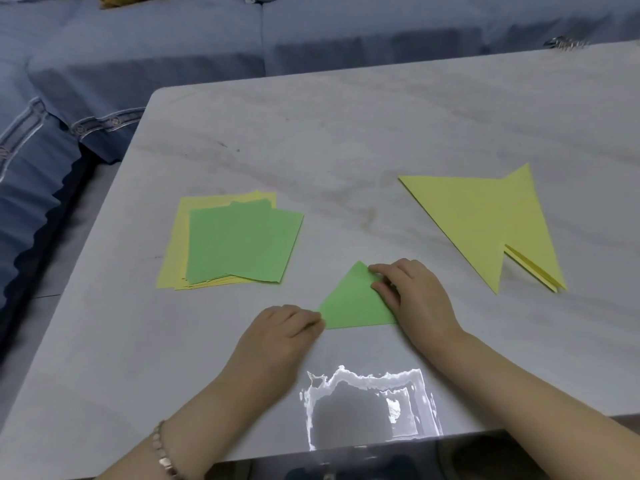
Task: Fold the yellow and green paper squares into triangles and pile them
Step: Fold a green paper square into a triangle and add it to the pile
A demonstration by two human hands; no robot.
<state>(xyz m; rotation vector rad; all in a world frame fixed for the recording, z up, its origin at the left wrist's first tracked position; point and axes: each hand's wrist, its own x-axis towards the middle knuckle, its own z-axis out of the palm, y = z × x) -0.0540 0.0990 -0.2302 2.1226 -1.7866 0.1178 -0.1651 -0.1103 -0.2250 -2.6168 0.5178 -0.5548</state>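
Green paper triangle [349,303]: one sheet folded on the diagonal, lying flat on the surface [346,133] near its front edge, long side toward the person, apex pointing away.

Handling: judged very light, thin and limp. It holds a crease, slides easily on the polished top and dents or tears if gripped hard. It is best held down with flat fingertips at a corner or along the fold, and lifted by pinching a corner or the folded edge.

Left hand [280,330]: knuckles up, bent fingertips on the triangle's left corner. Whether it pinches the paper or only presses it cannot be told.

Right hand [415,296]: fingers stretched out and apart, lying flat on the triangle's right edge and pressing it down.

Unfolded stock: a loose stack left of the triangle and apart from it. Green squares [242,244] sit on top of yellow squares [176,244], with edges slightly fanned. All are matte and sharp-cornered.

Finished pile: yellow triangles [478,220] to the right, well apart from the hands. They overlap askew, and layered folded edges show at the lower right.

Surface: pale grey, marble-veined and glossy, with a bright reflection at the front.

Other: blue fabric sofa [138,46] behind, a beaded bracelet [162,455] on the left wrist, and a small shiny object [564,43] at the far right corner, too small to identify.
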